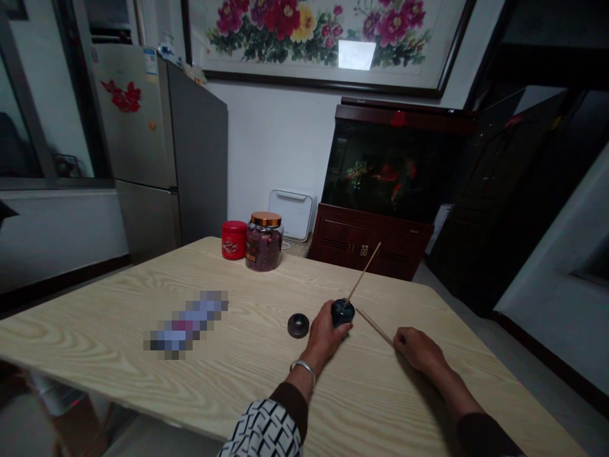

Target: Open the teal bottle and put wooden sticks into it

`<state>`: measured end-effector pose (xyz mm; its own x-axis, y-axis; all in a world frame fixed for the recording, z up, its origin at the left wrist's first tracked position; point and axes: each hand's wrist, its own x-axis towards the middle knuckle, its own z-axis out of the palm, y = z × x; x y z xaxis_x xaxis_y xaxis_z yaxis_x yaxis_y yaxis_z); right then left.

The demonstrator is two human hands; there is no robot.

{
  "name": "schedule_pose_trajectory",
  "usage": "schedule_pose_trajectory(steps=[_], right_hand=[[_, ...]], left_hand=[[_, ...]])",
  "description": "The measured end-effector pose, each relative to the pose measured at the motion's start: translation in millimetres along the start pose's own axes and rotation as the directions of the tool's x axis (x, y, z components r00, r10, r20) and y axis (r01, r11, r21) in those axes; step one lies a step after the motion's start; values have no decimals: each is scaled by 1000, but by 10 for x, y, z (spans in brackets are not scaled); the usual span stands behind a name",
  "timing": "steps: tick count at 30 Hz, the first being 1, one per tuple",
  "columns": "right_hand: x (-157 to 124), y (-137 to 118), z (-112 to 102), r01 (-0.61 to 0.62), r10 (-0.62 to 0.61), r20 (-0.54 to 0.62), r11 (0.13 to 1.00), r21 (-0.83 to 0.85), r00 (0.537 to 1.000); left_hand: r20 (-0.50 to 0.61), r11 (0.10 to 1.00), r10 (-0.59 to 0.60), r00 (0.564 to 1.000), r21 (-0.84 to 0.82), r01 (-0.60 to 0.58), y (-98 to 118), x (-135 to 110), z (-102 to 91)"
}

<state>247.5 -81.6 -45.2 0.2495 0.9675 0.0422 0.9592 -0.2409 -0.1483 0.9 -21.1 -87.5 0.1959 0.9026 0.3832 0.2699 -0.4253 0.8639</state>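
My left hand (pixel 324 332) curls around a dark glass bottle (pixel 343 312) on a pale wood-grain table (pixel 95 336), a tilted wooden stick (pixel 364 271) rising from it. Just right of the bottle, my right hand (pixel 419 350) pinches thin wooden sticks (pixel 375 329). A dark round cap (pixel 298 325) lies just left; a jar of dried roses (pixel 264 242) and a red tin (pixel 234 240) stand well beyond.

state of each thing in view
dark green glass bottle: gripped in left hand, wooden stick rising from it
thin wooden sticks: slanting, ends at right hand
dark brown round disc: flat on table
glass jar with copper lid: shut, full of dried red buds
red round tin: lidded
grey fridge: shut
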Motion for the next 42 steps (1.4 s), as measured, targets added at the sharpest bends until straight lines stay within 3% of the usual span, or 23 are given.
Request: schedule_pose_trajectory(steps=[4,7,8,10,12,13,15,19,24,28,32,35,37,40,42], right_hand=[[-69,38,-104,6,-2,-112,999,36,994],[-72,61,-291,16,78,-291,951,308,953],[-66,38,-367,42,141,-346,881,472,928],[-52,-80,-514,152,281,-398,619,771,873],[-37,-283,-624,281,366,-407,349,894,837],[-28,-401,-659,331,372,-417,274,903,830],[-2,-628,-686,392,338,-452,235,890,825],[79,-892,-636,419,220,-504,339,842,835],[184,-942,-532,382,146,-489,453,806,860],[250,-1012,-384,321,101,-409,464,826,907],[292,-1025,-209,266,-37,-291,530,805,956],[254,-833,-109,236,-98,-225,618,750,969],[169,-606,-53,216,-96,-219,743,633,971],[-33,-256,35,128,-72,-196,949,290,978],[-170,-107,91,63,-50,-164,995,77,985]], left_hand=[[4,1000,-7,1000,-2,7,8,-6,-10],[3,1000,-6,1000,-5,6,13,-8,-15],[5,1000,-2,1000,-8,2,13,-7,-15],[3,1000,3,1000,-14,-3,8,-2,-11],[2,1000,0,1000,-13,0,-1,4,-3],[1,1000,-5,1000,-9,5,-7,8,4],[-2,1000,-11,1000,-2,11,-19,15,17],[-17,1000,7,1000,-1,-7,-36,20,33],[-19,1000,14,1000,-5,-14,-34,20,26],[-23,1000,15,1000,-10,-16,-32,20,21],[-18,1000,26,999,-8,-26,-29,20,21],[-15,1000,17,1000,-1,-17,-35,21,19],[-18,1000,11,1000,0,-11,-43,21,19],[-20,1000,2,1000,-5,-2,-51,17,22],[-19,1000,-2,1000,-7,2,-50,13,23]])
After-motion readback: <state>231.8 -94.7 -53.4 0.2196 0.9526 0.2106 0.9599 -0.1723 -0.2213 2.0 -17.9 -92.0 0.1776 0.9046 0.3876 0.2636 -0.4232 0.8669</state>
